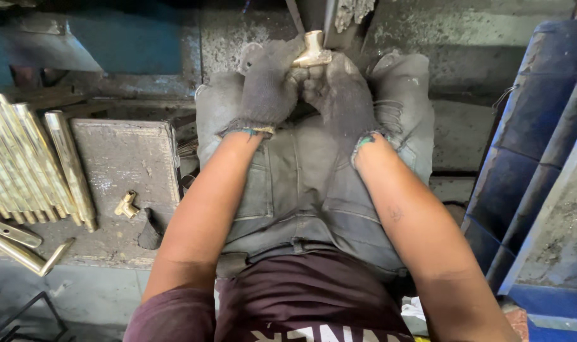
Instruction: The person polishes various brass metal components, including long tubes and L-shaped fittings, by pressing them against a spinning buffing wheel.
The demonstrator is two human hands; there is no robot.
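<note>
Maroon shirt fabric [301,304] and two bare forearms fill the near edge of the view, above grey denim trousers [301,190] with torn knees. Both hands wear dusty grey knit gloves. The left hand [267,85] and the right hand [339,95] are closed together around a small T-shaped brass fitting [312,50], held just past the knees and pressed up toward a dark upright machine part [329,16].

Judging from this grip, the fitting could slip or twist out, since only fingertips pinch a smooth, short piece; loose glove fabric so near the machine part might also snag. What that part does cannot be told.

The fitting looks pale gold, matt and dusty rather than polished, with a short upright stub on a wider crossbar. Its lower half is hidden by the gloves.

To the left, on a worn grey metal counter [124,164], lies a second small brass fitting [127,205], well apart from the hands, beside a bundle of long brass bars [22,158].
</note>
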